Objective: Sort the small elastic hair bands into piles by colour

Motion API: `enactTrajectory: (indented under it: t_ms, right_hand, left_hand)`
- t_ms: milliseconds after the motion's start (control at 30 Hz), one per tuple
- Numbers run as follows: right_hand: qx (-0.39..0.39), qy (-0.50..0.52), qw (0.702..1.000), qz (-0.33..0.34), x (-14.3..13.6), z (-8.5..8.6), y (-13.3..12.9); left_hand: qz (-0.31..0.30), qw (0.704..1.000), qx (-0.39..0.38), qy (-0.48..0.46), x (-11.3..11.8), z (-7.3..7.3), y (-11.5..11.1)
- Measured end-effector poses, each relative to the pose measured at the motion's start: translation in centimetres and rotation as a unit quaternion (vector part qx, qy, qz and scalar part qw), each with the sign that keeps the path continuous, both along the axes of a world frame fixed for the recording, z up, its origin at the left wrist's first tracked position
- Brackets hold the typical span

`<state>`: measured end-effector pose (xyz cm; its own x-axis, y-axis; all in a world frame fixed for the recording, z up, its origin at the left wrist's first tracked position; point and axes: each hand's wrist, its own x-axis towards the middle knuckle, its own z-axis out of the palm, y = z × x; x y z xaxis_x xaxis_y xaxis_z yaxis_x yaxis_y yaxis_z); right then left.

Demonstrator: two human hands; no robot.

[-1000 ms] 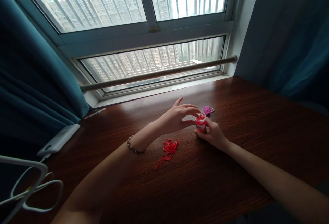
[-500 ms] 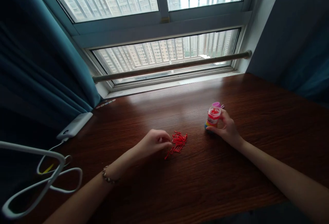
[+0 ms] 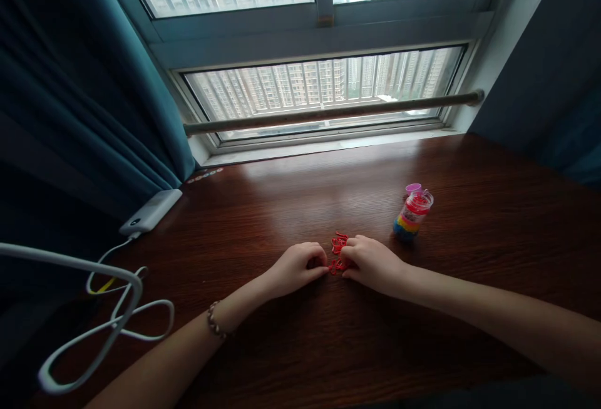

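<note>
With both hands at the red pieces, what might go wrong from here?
The open jar stands unheld near the right hand; a knock might tip it and spill its contents. The loose red pieces lie between that hand and the left hand, so some might scatter.

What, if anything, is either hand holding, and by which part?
Cannot tell: the left hand and right hand are at the pile of thin red strands, any pinch indistinct. The clear cylindrical jar is unheld.
</note>
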<state>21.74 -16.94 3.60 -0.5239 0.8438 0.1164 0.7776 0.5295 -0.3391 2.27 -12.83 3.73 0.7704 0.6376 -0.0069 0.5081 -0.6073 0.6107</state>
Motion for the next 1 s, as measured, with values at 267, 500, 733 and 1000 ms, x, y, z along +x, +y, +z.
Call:
enactTrajectory:
  t_ms: [267,500,733,1000]
  right_hand:
    - [-0.022,-0.007,0.998,0.061,1.1,1.9,2.5]
    - [0.002,-0.035,0.993,0.115,1.3,0.4,3.2]
    - [0.028,-0.062,0.990,0.121,1.0,-0.5,2.9]
    - [0.035,-0.017,0.996,0.084,1.1,0.2,2.8]
  left_hand:
    - [0.123,0.990,0.055,-0.041,0.6,-1.9,-0.8]
    - [0.121,0.989,0.077,-0.034,0.8,-1.6,-1.3]
    - [0.104,0.992,0.073,-0.020,0.9,-1.4,-1.5]
    - [0.117,0.992,0.037,-0.036,0.7,-1.2,-1.2]
